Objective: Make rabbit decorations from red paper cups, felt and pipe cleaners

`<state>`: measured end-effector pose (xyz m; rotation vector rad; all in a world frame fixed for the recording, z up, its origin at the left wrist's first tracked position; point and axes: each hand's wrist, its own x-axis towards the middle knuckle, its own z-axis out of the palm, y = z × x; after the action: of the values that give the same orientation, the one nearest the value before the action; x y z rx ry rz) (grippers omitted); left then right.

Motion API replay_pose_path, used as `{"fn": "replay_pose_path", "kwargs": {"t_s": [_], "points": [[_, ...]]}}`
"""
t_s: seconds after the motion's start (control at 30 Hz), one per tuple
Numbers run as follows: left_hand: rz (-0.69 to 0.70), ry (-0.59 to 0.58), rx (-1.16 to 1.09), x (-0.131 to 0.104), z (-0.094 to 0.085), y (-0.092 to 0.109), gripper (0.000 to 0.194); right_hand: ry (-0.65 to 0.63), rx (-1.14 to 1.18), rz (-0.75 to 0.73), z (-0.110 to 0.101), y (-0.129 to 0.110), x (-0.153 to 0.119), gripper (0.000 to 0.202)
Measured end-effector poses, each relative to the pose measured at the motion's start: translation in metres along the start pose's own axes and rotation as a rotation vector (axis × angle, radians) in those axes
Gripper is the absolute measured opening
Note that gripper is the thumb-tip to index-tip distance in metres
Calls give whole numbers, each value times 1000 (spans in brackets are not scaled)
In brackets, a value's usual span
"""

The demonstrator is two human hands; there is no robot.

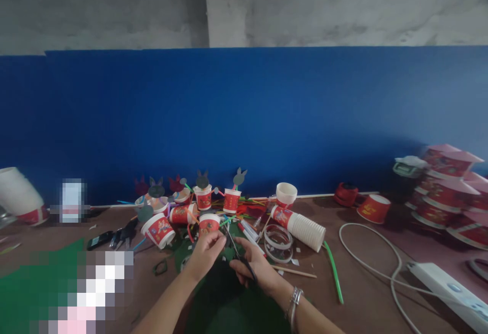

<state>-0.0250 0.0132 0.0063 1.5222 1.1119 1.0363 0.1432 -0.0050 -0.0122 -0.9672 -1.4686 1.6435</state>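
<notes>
My right hand [251, 267] is closed round the dark handles of a pair of scissors [232, 242], whose blades point away from me. Close by on the left, my left hand [208, 255] has its fingers pinched together just below a red paper cup [209, 222]; what they hold is too small to make out. Under both hands lies dark green sheet material [224, 308]. Behind them stand red cups with grey animal-head cutouts, among them one cup [232, 200] with a long-eared head [240, 177].
A stack of cups [305, 230], tape rolls [278, 244], markers [249, 235] and a wooden stick [293, 271] lie right of centre. Farther right are a white cable [396, 257], a power strip [450, 293] and piled red cups [442, 191]. Keys [122, 235] lie left.
</notes>
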Motion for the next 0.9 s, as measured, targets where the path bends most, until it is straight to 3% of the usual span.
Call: {"fn": "replay_pose_path", "kwargs": {"t_s": [0.27,0.9], "points": [[0,50,19,1,1,-3,37,-4,-35,-18,-3,4,2,69],[23,-9,5,-2,1,6,31,-11,-7,-5,-2,7,2,70]]}}
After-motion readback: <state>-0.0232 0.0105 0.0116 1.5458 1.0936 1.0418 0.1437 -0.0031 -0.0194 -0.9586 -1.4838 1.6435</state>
